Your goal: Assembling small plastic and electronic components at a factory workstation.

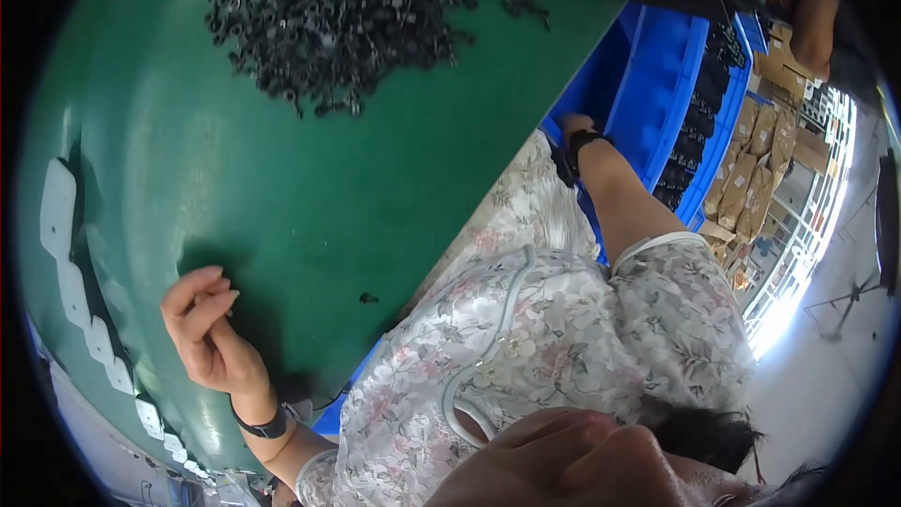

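My left hand [208, 330] hovers over the green table [282, 188] at its near left, fingers loosely bent and a little apart. Nothing shows between them. A small black part [369, 299] lies alone on the table to the right of this hand. Further off is a large heap of small black parts [338, 19], with a few strays [519, 0] on its right. My right hand [574, 124] reaches down past the table's right edge into a blue bin [648, 75]. Its fingers are hidden there, so what it holds does not show.
Several white plates [66, 207] line the table's left side. Another blue bin edge [723, 131] and rows of black parts [690, 136] are beyond my right arm. Brown packages [751, 169] are stacked further right. Another person's hand [815, 33] is at the upper right.
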The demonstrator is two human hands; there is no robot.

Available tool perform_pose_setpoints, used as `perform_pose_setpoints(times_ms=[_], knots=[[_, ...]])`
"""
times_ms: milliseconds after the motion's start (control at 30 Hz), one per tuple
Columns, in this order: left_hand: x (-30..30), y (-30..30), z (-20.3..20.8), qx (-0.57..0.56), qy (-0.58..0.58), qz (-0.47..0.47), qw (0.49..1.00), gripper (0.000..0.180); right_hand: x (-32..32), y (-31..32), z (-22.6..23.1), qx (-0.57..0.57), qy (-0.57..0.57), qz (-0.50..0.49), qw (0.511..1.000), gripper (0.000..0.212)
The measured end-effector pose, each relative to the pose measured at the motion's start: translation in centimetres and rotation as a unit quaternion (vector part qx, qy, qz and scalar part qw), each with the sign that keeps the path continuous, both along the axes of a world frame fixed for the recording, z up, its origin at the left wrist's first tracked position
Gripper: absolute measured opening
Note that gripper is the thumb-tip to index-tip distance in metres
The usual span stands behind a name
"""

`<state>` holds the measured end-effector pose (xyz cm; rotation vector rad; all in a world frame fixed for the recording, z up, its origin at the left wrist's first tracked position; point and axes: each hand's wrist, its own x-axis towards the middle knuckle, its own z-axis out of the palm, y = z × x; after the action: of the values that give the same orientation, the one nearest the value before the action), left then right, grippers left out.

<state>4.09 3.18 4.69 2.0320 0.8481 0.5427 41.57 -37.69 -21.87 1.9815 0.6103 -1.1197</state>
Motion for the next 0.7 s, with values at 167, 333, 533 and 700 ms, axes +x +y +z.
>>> perform_pose_setpoints(times_ms=[167,333,533,700], knots=[[-1.9,-2.3,1.9,0.012,0.013,0.008,1.0,0.012,-2.3,-14.0,-7.3,-0.079,-0.364,-0.429,0.823,0.036],[-3.5,-2.9,2.4,0.044,0.043,0.046,0.997,0.011,-3.5,-5.3,-2.5,-0.13,0.053,0.193,0.971,0.03],[-3.3,-2.6,2.7,0.049,0.032,0.035,0.998,0.012,-3.5,-3.9,0.8,-0.086,0.062,0.135,0.985,0.03],[-3.3,-2.5,1.8,0.071,0.027,0.024,0.997,0.014,-0.7,-1.0,0.1,-0.06,-0.003,0.092,0.994,0.024]])
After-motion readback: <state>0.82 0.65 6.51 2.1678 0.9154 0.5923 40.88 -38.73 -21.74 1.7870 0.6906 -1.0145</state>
